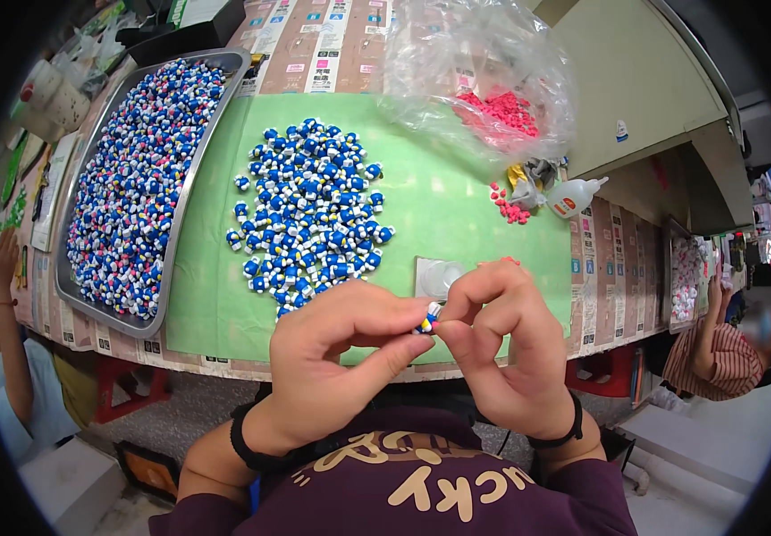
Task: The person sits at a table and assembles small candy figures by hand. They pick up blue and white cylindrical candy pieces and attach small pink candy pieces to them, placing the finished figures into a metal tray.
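I see my left hand (327, 357) and right hand (501, 344) brought together just below the near edge of the green mat (448, 205), fingertips meeting, both pinched on one small blue and white figure (428, 318) held between them; the fingers hide most of it, so I cannot tell its details. Nothing stands between the hands and the mat. On the mat, up and left of the hands, lies a loose pile (309, 210) of the same blue and white figures, well apart from my grip. Left of the mat sits a long metal tray (190, 170) heaped with many more of them. At the far right of the mat a clear plastic bag (475, 71) holds pink pieces (503, 112), and a few loose pink pieces (510, 207) lie on the mat in front of it, near a small white bottle (573, 196) lying on its side and some crumpled yellow and grey stuff I cannot make out. A small clear dish (439, 275) rests on the mat just above my right hand. To the right of the mat, beyond the table edge, another person in a striped shirt (720, 357) sits with a hand raised; to the left, another person's arm (5, 313) shows at the rim.
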